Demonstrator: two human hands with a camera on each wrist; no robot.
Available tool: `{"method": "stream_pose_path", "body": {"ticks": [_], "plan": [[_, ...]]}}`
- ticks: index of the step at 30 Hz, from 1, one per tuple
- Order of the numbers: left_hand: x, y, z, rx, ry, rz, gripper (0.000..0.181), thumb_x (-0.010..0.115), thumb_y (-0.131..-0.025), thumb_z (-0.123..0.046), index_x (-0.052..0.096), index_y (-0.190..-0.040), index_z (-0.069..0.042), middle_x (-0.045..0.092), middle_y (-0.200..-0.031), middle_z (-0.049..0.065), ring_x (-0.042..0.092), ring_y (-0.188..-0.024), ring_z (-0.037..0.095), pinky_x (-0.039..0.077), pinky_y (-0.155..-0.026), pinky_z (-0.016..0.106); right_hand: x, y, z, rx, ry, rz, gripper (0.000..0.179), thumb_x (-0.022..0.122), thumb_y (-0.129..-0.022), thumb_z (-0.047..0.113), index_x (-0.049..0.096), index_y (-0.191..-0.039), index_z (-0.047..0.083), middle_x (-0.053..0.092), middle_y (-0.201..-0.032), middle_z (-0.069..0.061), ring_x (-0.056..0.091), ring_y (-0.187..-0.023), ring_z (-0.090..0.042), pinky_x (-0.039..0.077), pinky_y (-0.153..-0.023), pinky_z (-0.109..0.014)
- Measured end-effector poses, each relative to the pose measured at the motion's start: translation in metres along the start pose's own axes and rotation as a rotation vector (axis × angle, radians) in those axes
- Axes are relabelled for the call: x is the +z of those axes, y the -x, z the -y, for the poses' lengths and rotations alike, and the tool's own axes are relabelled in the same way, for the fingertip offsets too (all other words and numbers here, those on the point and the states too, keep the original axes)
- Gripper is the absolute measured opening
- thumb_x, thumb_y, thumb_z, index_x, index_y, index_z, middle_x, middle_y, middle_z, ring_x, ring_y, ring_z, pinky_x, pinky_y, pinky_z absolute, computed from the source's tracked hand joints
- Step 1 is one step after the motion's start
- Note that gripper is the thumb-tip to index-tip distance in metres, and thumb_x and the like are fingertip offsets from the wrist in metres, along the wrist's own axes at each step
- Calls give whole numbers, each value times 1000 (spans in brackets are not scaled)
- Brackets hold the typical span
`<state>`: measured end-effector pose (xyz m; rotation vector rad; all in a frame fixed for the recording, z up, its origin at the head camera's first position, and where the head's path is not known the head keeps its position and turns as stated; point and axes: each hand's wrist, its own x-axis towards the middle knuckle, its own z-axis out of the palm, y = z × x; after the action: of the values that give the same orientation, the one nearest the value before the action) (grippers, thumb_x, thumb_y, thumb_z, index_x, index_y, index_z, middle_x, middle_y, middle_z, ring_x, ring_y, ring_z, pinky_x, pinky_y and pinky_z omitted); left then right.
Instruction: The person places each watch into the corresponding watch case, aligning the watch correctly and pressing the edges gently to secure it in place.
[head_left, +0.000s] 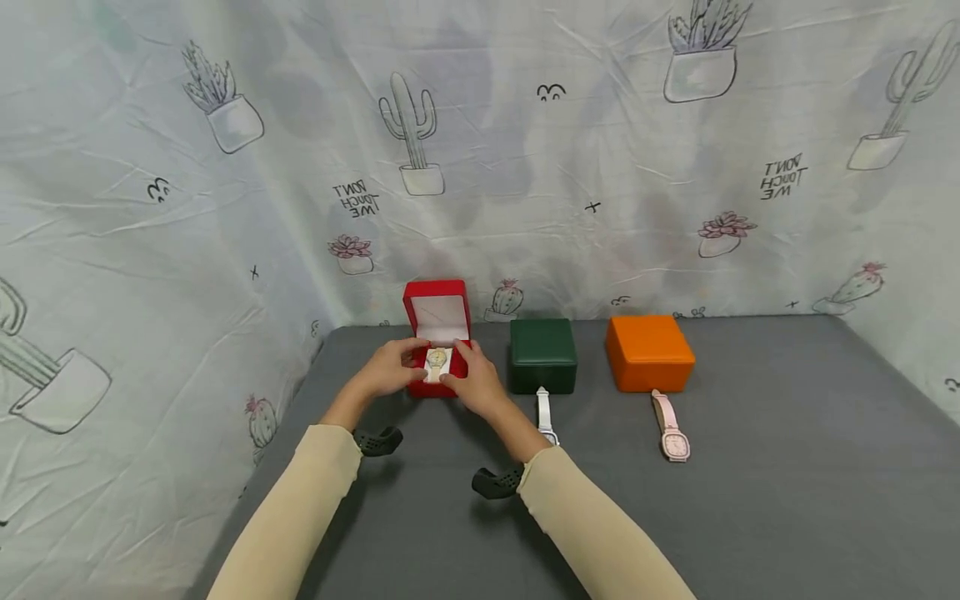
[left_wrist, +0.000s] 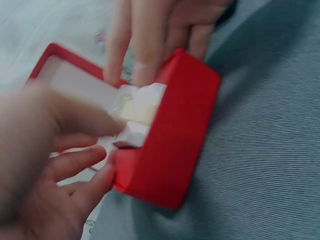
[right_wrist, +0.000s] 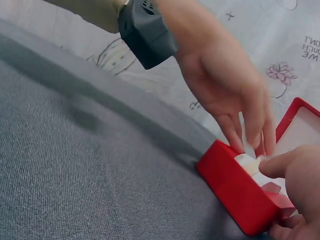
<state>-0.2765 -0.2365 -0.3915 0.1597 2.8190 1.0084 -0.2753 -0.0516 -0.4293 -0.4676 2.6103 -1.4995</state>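
A red watch box [head_left: 437, 389] stands with its lid raised, its white-lined inside facing me. In it sits a white watch cushion [left_wrist: 135, 132] that carries a watch [head_left: 437, 359] with a cream strap and a gold-toned dial. My left hand [head_left: 387, 367] holds the cushion from the left, thumb at the near side and index finger farther back. From the other side my right hand [head_left: 480, 382] holds it the same way. Part of the cushion is hidden by the fingers, and the left thumb is blurred in the left wrist view.
Right of the red box stand a closed green box [head_left: 543, 357] and a closed orange box [head_left: 649, 353]. A white watch [head_left: 545, 417] lies before the green one, partly behind my right arm. A pink watch [head_left: 670, 427] lies before the orange one. Patterned cloth [head_left: 465, 167] hangs behind.
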Motion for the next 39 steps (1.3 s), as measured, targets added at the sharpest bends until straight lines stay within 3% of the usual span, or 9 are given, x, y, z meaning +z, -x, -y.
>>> {"method": "stream_pose_path", "body": {"ticks": [3,7,12,17,22,27,31,35,39], "plan": [[-6,0,0,-54,166,-21,56,56,-94,-17,38,-146,-5,42,-149,18,45,-134,36,42,-107,50,-3,4,-1,-10,-63,-15,76,68,-88,20,28,-152,8,36,-152,-18,45,-131,-34,44,-105,-50],[-16,-5,-7,-117,401,-112,64,48,-100,-31,24,-152,-4,40,-149,21,48,-131,39,43,-106,51,-6,8,-3,5,-133,-21,83,72,-86,18,23,-153,8,49,-141,-15,53,-121,-29,49,-99,-46],[-24,-16,-15,-177,615,-215,75,37,-99,-56,13,-156,-13,35,-152,20,43,-134,42,40,-108,53,-5,12,-6,75,-221,-20,88,73,-84,19,20,-154,9,49,-142,-16,51,-125,-30,49,-99,-46],[-27,-32,-17,-198,674,-236,81,37,-94,-64,16,-155,-15,30,-154,18,34,-139,43,31,-113,56,-2,11,-10,73,-245,-17,94,77,-81,18,19,-154,10,45,-146,-15,46,-133,-30,47,-103,-47],[-28,-48,-15,-212,688,-230,86,38,-91,-70,20,-154,-15,28,-154,17,30,-140,44,27,-115,57,2,5,-14,1,-227,-17,94,82,-77,20,25,-151,13,51,-140,-12,51,-125,-26,50,-98,-44],[-26,-59,-14,-223,723,-220,85,40,-90,-71,26,-153,-17,29,-154,16,31,-139,45,27,-115,57,6,0,-17,-3,-192,-14,96,83,-75,22,25,-151,16,53,-137,-10,52,-120,-24,50,-96,-41],[-23,-65,-15,-235,748,-211,79,41,-90,-68,32,-151,-18,32,-152,14,33,-139,43,29,-114,57,7,0,-19,-4,-237,-6,96,83,-76,18,23,-152,14,52,-138,-11,54,-121,-26,50,-98,-42],[-20,-70,-16,-254,760,-225,75,46,-91,-62,38,-146,-12,37,-147,14,38,-136,36,33,-112,55,6,1,-21,21,-283,-6,92,77,-82,15,21,-154,11,48,-145,-12,51,-128,-27,47,-103,-41],[-16,-73,-19,-261,776,-250,73,51,-90,-56,41,-143,-6,41,-143,15,43,-131,32,36,-112,53,4,0,-23,47,-246,-16,88,74,-85,19,21,-155,12,44,-149,-10,48,-132,-25,44,-107,-39]]}}
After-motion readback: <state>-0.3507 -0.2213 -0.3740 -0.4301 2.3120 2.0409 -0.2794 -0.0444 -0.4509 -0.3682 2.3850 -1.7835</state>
